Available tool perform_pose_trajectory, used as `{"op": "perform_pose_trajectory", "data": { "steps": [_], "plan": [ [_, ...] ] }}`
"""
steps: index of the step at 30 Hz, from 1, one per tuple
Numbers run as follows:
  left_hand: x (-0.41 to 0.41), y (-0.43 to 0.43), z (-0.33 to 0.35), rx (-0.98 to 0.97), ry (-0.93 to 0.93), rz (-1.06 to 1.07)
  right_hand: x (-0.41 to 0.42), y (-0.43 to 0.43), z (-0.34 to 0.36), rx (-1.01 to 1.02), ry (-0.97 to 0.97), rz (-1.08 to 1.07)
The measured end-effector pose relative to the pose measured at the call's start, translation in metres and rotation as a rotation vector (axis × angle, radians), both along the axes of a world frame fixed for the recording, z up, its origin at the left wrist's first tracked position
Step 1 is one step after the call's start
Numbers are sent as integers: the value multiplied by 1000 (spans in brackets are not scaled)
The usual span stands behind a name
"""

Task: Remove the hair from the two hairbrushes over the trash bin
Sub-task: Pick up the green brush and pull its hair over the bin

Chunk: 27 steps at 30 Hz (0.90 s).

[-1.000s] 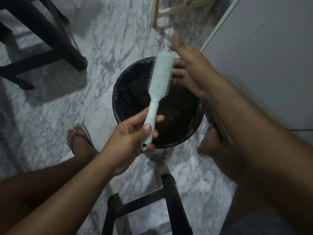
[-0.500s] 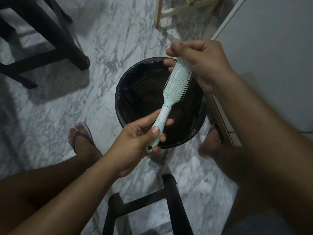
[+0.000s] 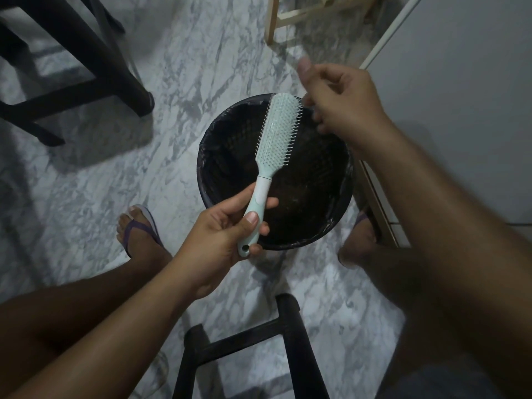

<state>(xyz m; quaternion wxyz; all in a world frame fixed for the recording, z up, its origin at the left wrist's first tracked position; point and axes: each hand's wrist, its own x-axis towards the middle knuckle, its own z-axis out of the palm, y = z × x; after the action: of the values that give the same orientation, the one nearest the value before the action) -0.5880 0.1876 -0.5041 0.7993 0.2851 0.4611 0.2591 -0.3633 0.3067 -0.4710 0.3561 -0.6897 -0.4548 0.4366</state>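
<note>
A mint-green hairbrush (image 3: 277,133) is held over the black trash bin (image 3: 210,156), bristles facing up and to the right. My left hand (image 3: 218,237) grips its handle near the lower end. My right hand (image 3: 342,108) is beside the upper right edge of the brush head. Its fingers are curled and the thumb is raised. The fingertips pinch what looks like a thin dark wisp of hair (image 3: 316,118) at the bristles. Only one brush is in view.
The bin stands on a marble floor between my two sandalled feet (image 3: 138,234). Black stool legs (image 3: 98,61) stand at the upper left. A black stool rail (image 3: 244,338) lies below the hands, a wooden frame (image 3: 290,18) behind the bin, and a white cabinet (image 3: 460,96) at the right.
My right hand has come off the top of the brush head and moved right and up. The brush has tilted slightly more upright.
</note>
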Motion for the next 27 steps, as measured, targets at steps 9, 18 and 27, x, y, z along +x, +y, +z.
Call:
{"op": "perform_pose_trajectory", "data": {
  "steps": [9,18,27],
  "plan": [
    [-3,-11,-7,-17,77,-16,5,-6,3,-105,-125,317],
    [-2,-15,-5,-24,36,19,-6,-4,4,-270,389,75],
    [-7,-21,-11,-46,28,32,13,9,7,-190,565,-152]
  ]
}}
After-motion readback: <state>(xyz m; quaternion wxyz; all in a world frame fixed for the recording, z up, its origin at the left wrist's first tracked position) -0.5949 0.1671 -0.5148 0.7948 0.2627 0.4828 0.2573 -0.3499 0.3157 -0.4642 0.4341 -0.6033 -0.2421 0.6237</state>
